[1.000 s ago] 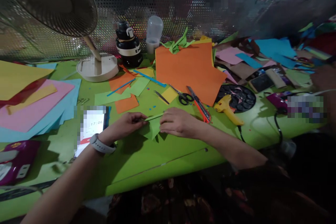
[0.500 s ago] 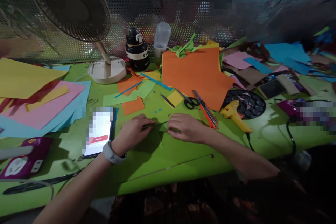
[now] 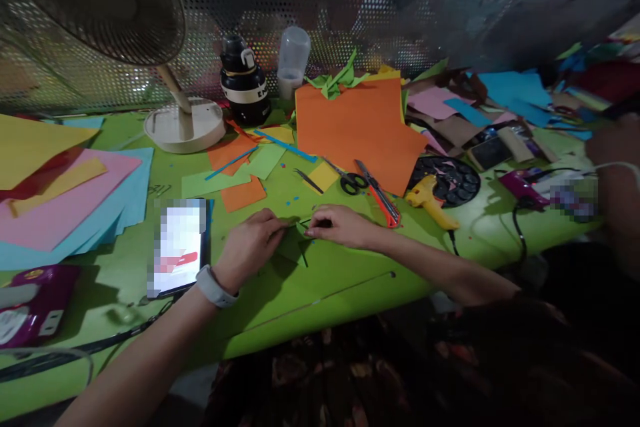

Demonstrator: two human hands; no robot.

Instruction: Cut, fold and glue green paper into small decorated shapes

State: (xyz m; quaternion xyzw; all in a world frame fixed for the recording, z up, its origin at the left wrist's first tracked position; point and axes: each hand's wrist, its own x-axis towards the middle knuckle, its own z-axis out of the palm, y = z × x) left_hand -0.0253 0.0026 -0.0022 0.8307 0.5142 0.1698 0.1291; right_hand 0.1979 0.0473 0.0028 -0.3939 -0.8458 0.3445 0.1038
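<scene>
In the head view, a small piece of green paper (image 3: 301, 227) is between my two hands, just above the green tabletop. My left hand (image 3: 251, 245), with a pale watch on its wrist, pinches the paper's left side. From the other side my right hand (image 3: 339, 225) pinches the paper between thumb and curled fingers. A thin dark green edge slants down below the fingertips; its exact shape is hard to make out against the similar table. Beyond my hands lie tweezers (image 3: 309, 180), black-handled scissors (image 3: 353, 183) and an orange craft knife (image 3: 385, 205).
A phone (image 3: 179, 243) lies left, near stacked coloured sheets (image 3: 75, 200). Behind stand a fan (image 3: 185, 125), a black bottle (image 3: 245, 90) and orange card (image 3: 350, 120). A yellow glue gun (image 3: 431, 201) rests right, by a black tray (image 3: 463, 183). Another person's arm (image 3: 617, 167) is far right.
The view has swung to the right and another person's arm has come in at the right edge. My right fingers have shifted on the green paper, which has changed its angle.
</scene>
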